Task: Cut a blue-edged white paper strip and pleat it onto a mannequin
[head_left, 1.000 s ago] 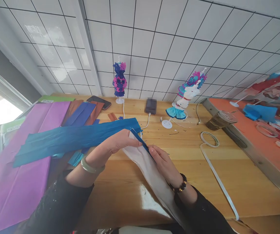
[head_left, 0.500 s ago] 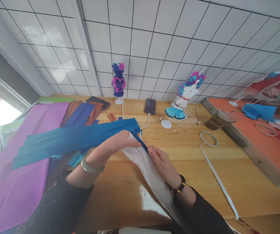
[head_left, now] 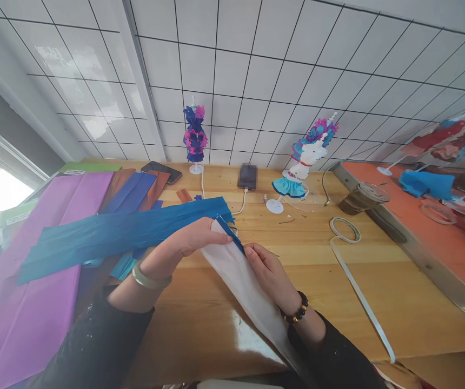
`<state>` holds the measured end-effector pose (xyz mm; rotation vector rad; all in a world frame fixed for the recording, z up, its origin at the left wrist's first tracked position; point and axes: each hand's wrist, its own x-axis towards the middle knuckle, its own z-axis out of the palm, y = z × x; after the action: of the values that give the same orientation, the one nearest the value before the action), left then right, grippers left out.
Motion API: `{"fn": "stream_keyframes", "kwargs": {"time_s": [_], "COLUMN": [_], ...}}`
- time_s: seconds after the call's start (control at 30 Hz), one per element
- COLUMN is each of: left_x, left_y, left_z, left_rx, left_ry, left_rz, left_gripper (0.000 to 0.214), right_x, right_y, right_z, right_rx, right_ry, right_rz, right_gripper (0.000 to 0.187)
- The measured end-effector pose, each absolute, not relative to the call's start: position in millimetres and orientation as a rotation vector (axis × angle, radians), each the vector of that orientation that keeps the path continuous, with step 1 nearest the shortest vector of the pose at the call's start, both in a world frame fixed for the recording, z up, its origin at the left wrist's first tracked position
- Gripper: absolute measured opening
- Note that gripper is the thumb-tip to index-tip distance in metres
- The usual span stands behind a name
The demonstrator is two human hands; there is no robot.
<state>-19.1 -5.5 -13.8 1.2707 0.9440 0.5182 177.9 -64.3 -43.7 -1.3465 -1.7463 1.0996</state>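
A long white strip of crepe paper (head_left: pixel 243 286) with a narrow dark-blue edge (head_left: pixel 229 231) slants from mid-table down toward my right sleeve. My left hand (head_left: pixel 200 236) pinches its upper end, thumb on top near the blue edge. Lower along that edge, my right hand (head_left: pixel 267 270) grips the strip between thumb and fingers. Both hands hold it above the wooden table. Behind my left hand lies a wide blue crepe paper strip (head_left: pixel 135 229), stretched out to the left with a ragged right end.
Purple paper (head_left: pixel 46 270) covers the left side. Small dress forms, one in navy and pink (head_left: pixel 195 135), one with a turquoise skirt (head_left: pixel 289 187), stand at the back. A tape roll (head_left: pixel 345 229) with a pulled-out strip, a lidded cup (head_left: pixel 362 198) and an orange board (head_left: pixel 419 227) are at right.
The white paper beneath my hands lies flatter and shows more of its face. Both hands keep their grip in nearly the same place; the whole view shifts slightly.
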Motion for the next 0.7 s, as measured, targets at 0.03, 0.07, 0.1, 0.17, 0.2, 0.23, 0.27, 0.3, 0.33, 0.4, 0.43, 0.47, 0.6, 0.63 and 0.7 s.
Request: {"fn": "stream_keyframes", "kwargs": {"time_s": [0.03, 0.07, 0.1, 0.17, 0.2, 0.23, 0.27, 0.3, 0.33, 0.4, 0.43, 0.47, 0.6, 0.63, 0.7], "left_x": [-19.4, -19.7, -20.2, -21.4, -22.1, -22.7, -23.3, -23.7, -23.9, -24.0, -23.8, -23.5, -22.4, -22.1, -21.4], "left_y": [-5.5, -5.4, -5.1, -4.3, -3.8, -3.4, -3.1, -2.9, -2.8, -3.0, -3.2, -3.4, -4.1, -4.3, -4.7], "left_z": [-13.2, -12.8, -12.7, -13.2, -13.7, -14.2, -14.7, -14.9, -14.9, -14.2, -13.6, -12.9, -11.8, -12.2, -13.5], "left_rx": [1.271, 1.274, 1.28, 1.301, 1.312, 1.321, 1.326, 1.326, 1.323, 1.32, 1.32, 1.321, 1.316, 1.309, 1.297], "left_ry": [0.948, 0.956, 0.968, 1.004, 1.019, 1.029, 1.036, 1.038, 1.037, 1.038, 1.041, 1.043, 1.028, 1.013, 0.993], "left_rz": [0.515, 0.509, 0.499, 0.485, 0.484, 0.486, 0.489, 0.491, 0.49, 0.49, 0.492, 0.494, 0.503, 0.503, 0.501], "left_gripper": [0.017, 0.018, 0.02, 0.023, 0.024, 0.025, 0.025, 0.025, 0.025, 0.026, 0.027, 0.027, 0.026, 0.025, 0.024], "right_x": [178.1, 178.2, 178.2, 178.1, 178.0, 177.9, 177.9, 178.0, 178.1, 178.5, 178.7, 178.9, 179.3, 179.2, 178.7], "right_y": [-64.4, -64.5, -64.7, -64.9, -64.9, -65.0, -65.0, -65.0, -65.0, -65.0, -65.0, -64.9, -64.8, -64.8, -64.6], "right_z": [-43.8, -43.8, -43.7, -43.2, -42.9, -42.6, -42.4, -42.3, -42.3, -42.9, -43.4, -43.9, -45.0, -44.8, -43.9], "right_rx": [-1.346, -1.346, -1.347, -1.355, -1.361, -1.367, -1.37, -1.371, -1.369, -1.365, -1.363, -1.361, -1.333, -1.326, -1.323], "right_ry": [-1.747, -1.747, -1.747, -1.746, -1.744, -1.742, -1.739, -1.738, -1.735, -1.728, -1.724, -1.72, -1.704, -1.701, -1.7], "right_rz": [1.096, 1.09, 1.085, 1.078, 1.076, 1.074, 1.074, 1.078, 1.082, 1.092, 1.096, 1.1, 1.136, 1.145, 1.151], "right_gripper": [0.035, 0.035, 0.035, 0.036, 0.036, 0.036, 0.036, 0.036, 0.036, 0.036, 0.036, 0.037, 0.038, 0.038, 0.038]}}
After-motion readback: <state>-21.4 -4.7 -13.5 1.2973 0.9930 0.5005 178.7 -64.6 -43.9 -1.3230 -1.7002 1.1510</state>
